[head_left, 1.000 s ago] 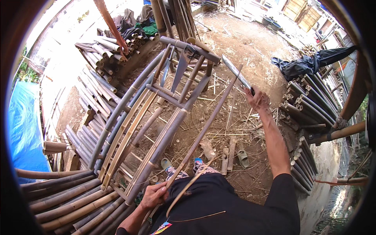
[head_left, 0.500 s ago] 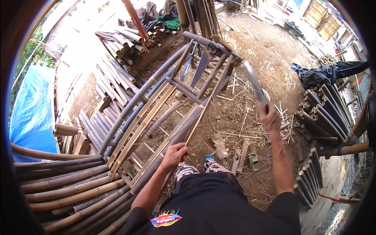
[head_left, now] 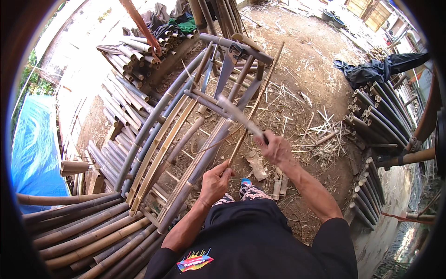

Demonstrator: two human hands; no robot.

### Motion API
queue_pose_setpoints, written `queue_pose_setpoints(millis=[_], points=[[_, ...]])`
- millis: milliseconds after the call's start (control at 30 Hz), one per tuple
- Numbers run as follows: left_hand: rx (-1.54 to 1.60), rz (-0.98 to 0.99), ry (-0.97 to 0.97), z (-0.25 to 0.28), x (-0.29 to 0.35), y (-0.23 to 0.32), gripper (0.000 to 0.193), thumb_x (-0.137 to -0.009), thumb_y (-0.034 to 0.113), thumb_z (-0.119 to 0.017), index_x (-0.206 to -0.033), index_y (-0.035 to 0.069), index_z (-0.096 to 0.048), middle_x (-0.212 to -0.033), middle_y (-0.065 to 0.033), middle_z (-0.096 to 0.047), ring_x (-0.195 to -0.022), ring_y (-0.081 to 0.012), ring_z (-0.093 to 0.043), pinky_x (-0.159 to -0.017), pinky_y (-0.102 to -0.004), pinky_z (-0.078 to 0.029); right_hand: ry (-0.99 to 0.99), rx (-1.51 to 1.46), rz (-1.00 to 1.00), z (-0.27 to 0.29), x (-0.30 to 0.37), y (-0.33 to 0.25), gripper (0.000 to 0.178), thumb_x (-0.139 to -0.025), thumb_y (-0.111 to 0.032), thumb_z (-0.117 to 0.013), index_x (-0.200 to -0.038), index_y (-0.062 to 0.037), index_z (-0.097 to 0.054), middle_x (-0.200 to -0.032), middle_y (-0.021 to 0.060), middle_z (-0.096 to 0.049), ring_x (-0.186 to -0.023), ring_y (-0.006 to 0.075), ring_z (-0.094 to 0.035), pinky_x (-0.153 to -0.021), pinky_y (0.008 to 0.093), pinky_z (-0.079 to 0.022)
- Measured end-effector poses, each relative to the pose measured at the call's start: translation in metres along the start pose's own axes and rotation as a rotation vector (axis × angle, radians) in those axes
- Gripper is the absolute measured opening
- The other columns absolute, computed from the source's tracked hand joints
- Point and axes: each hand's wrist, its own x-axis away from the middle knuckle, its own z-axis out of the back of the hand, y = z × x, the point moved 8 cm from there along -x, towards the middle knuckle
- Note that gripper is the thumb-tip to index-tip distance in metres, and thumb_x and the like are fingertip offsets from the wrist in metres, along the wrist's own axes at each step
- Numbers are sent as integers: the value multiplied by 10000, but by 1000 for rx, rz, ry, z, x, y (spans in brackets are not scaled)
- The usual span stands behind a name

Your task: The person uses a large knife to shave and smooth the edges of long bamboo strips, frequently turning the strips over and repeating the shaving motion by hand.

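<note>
My left hand (head_left: 216, 182) is closed around the near end of a long, thin bamboo strip (head_left: 265, 86), which slants up and away to the right. In my right hand (head_left: 277, 149) is the handle of a machete (head_left: 239, 114). Its blade is smeared by motion and crosses the strip, pointing to the far left; whether it touches the strip I cannot tell. A thin curved sliver (head_left: 214, 148) bends out to the left near the blade. Just left of both hands stands a bamboo frame (head_left: 200, 160) of poles and split slats. A handsaw (head_left: 225, 76) hangs at its far end.
Bamboo poles lie close by at the lower left (head_left: 88, 232), with more stacks at the far left (head_left: 134, 58) and right (head_left: 378, 107). Shavings (head_left: 320, 128) and a flat bamboo piece (head_left: 256, 166) litter the dirt floor. A blue tarp (head_left: 37, 144) covers the left side.
My right hand has swung the machete left and inward, from out at the right to across the strip. The strip now stands farther right of the frame, and my left hand has shifted slightly right.
</note>
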Motion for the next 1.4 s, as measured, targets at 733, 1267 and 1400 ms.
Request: queue_pose_setpoints(millis=[733,1267,1400], points=[[-147,76,-229,72,143,-45,286,-914,66,-565,-1189,25,-631,-775,-79,-649,-697,-144,-622,-655,-285,-494,194,460,-135,80,-49,143,709,-894,-751,-306,-809,-97,-567,-598,67,-587,-490,164,-559,-426,335,-450],[-270,52,-230,84,128,-61,243,-884,37,-571,-1104,-3,-665,-694,-102,-627,-657,-173,-638,-607,-306,-488,207,394,-118,118,-26,144,669,-924,-694,-325,-807,-73,-545,-601,91,-549,-470,180,-509,-409,326,-430],[-295,-66,-214,78,112,-42,232,-876,38,-598,-1093,10,-674,-705,-121,-638,-623,-187,-637,-592,-297,-490,49,471,402,72,-15,102,388,-970,-436,-467,-847,-83,-572,-560,46,-513,-419,97,-402,-349,257,-366]])
